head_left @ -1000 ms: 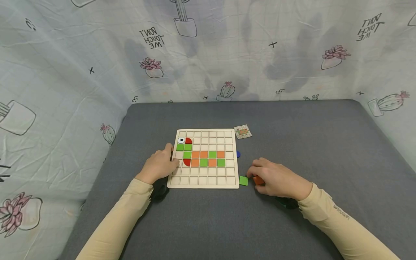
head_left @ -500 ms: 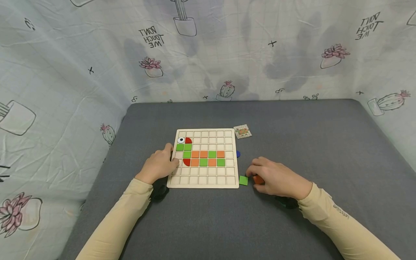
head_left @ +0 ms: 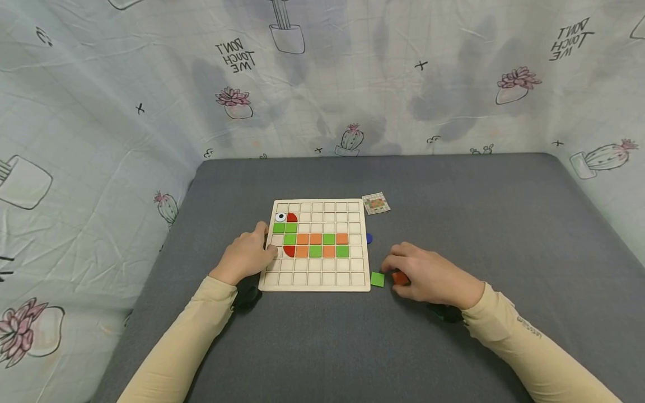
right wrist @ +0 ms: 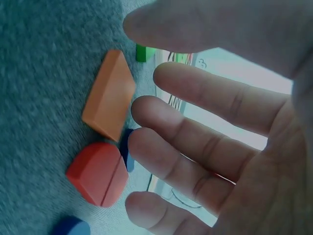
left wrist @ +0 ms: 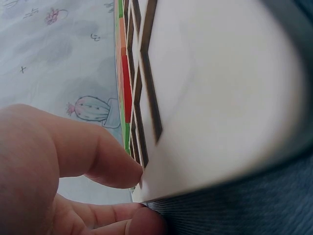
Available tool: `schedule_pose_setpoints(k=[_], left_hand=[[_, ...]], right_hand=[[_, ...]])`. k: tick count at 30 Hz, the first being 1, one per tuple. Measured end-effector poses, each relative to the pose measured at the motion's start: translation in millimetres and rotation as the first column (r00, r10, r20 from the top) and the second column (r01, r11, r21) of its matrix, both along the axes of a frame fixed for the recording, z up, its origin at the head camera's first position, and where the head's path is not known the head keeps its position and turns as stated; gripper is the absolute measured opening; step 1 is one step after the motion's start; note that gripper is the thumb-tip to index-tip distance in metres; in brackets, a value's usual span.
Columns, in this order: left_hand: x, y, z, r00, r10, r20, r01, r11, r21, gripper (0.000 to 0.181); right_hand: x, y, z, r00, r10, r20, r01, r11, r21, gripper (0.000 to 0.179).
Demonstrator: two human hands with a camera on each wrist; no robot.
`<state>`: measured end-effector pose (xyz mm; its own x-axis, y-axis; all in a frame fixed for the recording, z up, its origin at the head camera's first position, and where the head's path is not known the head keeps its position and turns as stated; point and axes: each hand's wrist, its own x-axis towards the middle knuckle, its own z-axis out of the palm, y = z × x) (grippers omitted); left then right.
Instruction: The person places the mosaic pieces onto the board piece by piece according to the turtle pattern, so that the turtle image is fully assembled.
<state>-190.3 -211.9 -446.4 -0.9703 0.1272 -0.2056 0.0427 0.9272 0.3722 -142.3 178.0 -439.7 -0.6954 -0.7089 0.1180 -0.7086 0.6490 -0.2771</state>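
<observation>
Grey table (head_left: pixel 322 347): gridded board (head_left: pixel 314 265), picture card (head_left: pixel 376 204), green tile (head_left: pixel 377 279), orange tile (right wrist: pixel 110 95), blue pieces (right wrist: pixel 72 227), red shape (right wrist: pixel 99 175).

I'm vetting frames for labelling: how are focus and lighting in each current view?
Head view: soft, even light, the board clear, the picture card too small to read; left wrist view: the board's nearest part blurred and pale; right wrist view: bluish cast, a washed-out bright patch behind the right hand, the orange block fairly sharp.

Card (head_left: pixel 376 204) lies right of board (head_left: pixel 322 265).
</observation>
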Motion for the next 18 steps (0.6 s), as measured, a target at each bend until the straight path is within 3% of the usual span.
schedule_pose_setpoints(k=[18], left_hand=[[0.6,-0.4,1.4,1.0,0.003,-0.001,-0.003,1.0,0.005,0.052]], right_hand=[[1.0,0.5,-1.4,0.999,0.032,-0.014,-0.032,0.999,-0.003,0.034]])
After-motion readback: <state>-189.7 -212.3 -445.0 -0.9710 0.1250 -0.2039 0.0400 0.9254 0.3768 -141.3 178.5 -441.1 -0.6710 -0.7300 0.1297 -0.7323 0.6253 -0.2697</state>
